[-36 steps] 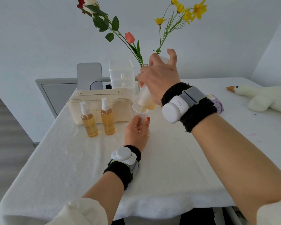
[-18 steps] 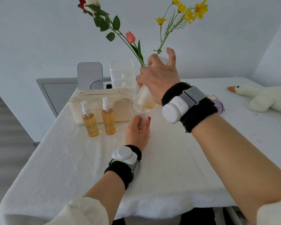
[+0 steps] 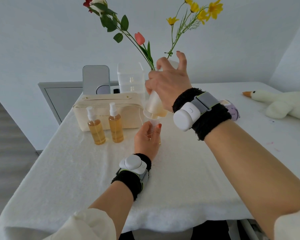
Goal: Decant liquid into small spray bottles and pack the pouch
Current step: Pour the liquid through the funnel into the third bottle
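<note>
Two spray bottles (image 3: 96, 130) were seen filled before the pouch (image 3: 128, 108). A third bottle (image 3: 152, 129), under a funnel (image 3: 148, 113), was held by the left hand (image 3: 146, 139). The big bottle (image 3: 153, 103) was gripped, tipped, by the right hand (image 3: 168, 84). Packing was judged undone.

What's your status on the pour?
Right hand grips tilted frosted plastic bottle over clear plastic funnel. Left hand holds small clear bottle beneath, mostly hidden. Nothing in the way.

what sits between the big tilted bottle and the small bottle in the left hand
A clear funnel, in the head view: the right hand tips the big bottle into it, and it stands in the small bottle the left hand grips.
</note>
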